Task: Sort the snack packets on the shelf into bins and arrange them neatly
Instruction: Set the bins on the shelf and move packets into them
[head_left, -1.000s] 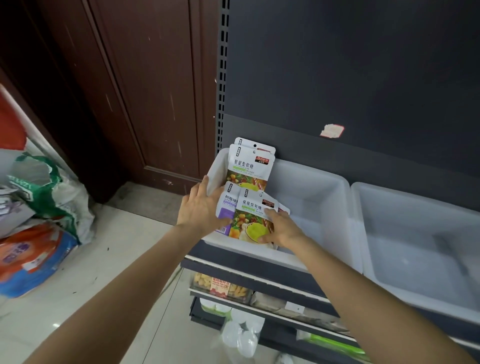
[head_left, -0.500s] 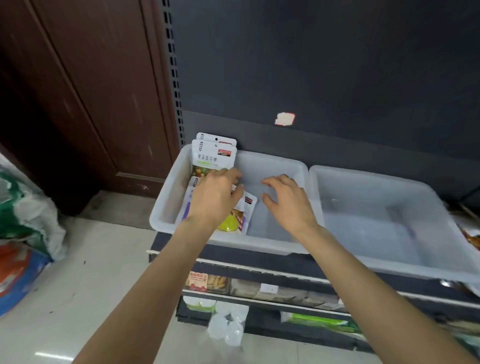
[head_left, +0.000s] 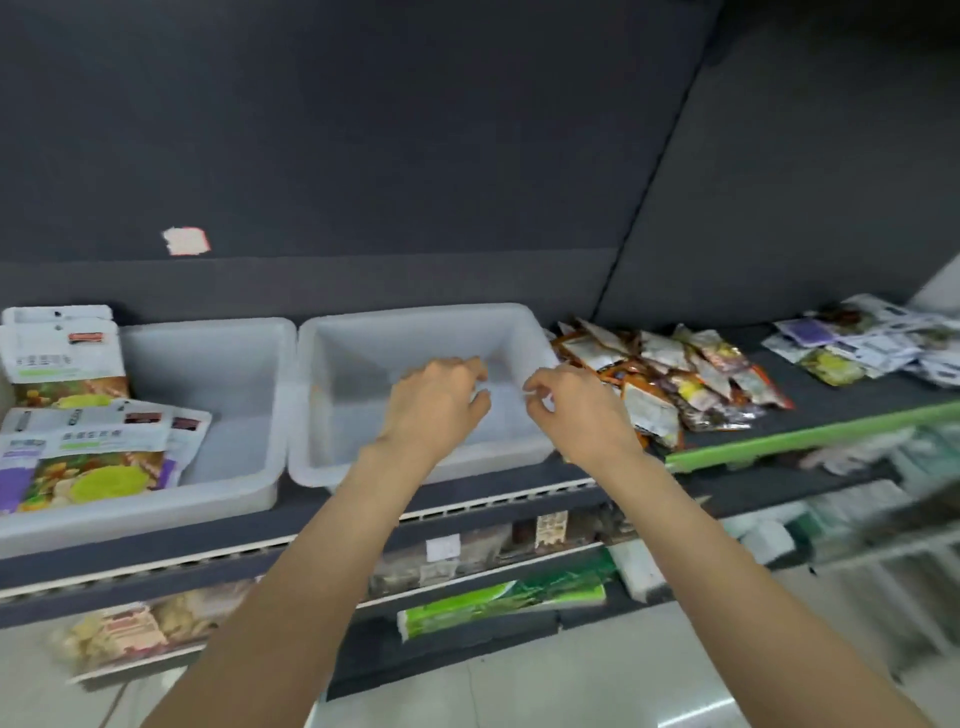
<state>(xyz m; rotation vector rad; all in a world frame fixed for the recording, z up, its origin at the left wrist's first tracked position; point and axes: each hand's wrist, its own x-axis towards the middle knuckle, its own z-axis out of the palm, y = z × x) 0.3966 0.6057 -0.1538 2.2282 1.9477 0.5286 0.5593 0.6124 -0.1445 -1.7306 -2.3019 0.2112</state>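
Note:
Two translucent white bins stand side by side on the dark shelf. The left bin (head_left: 249, 364) holds several white, green and purple snack packets (head_left: 88, 452), some upright at its back left and some lying flat. Nothing lies in the right bin (head_left: 363, 332). My left hand (head_left: 431, 405) hovers over the right bin with loosely curled fingers and holds nothing. My right hand (head_left: 576, 410) hangs over that bin's right rim, fingers loosely curled, with nothing in it. A heap of orange and silver snack packets (head_left: 670, 379) lies on the shelf just right of my right hand.
A second heap of white and purple packets (head_left: 872, 343) lies at the far right of the shelf. A green strip (head_left: 805, 436) edges the shelf there. Lower shelves (head_left: 498, 603) hold more goods. The dark back panel carries a torn sticker (head_left: 185, 240).
Both hands have left the packets in the left bin and moved right, over the right bin. The view has swung right, bringing the loose packet heaps into sight.

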